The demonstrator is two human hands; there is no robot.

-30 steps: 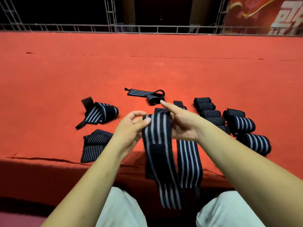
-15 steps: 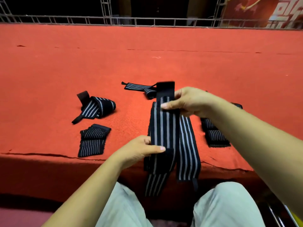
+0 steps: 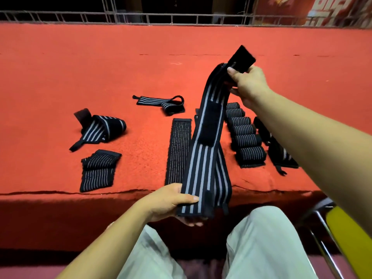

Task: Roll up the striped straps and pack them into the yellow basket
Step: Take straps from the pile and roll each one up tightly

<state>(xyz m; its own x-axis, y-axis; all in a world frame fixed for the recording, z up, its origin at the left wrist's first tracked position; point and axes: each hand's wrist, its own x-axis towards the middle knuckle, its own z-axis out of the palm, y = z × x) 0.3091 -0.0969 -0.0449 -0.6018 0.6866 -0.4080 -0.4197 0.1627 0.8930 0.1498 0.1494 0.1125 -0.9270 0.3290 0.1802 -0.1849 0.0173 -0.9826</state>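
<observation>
A long black strap with grey stripes [image 3: 203, 158] is stretched out in the air above the edge of the red carpeted platform [image 3: 80, 67]. My right hand [image 3: 247, 83] pinches its upper end, just below the plain black tab. My left hand [image 3: 171, 202] holds its lower end, thumb on top. A second strap [image 3: 222, 178] lies under it, hanging over the edge. A thin-striped strap [image 3: 178, 150] lies flat to the left. A row of several rolled straps [image 3: 244, 135] sits under my right forearm. A yellow object [image 3: 350, 238], partly cut off, shows at bottom right.
Loose straps lie at the left: a half-rolled one [image 3: 100, 129], a folded one [image 3: 98, 170] and a looped one [image 3: 161, 101] farther back. One more strap [image 3: 281, 158] lies right of the rolls. A metal railing [image 3: 181, 18] runs along the far edge. My knees are below.
My right hand has lifted the strap's upper end higher and to the right. My left hand has slid down to its lower end, so the strap is now pulled out straight.
</observation>
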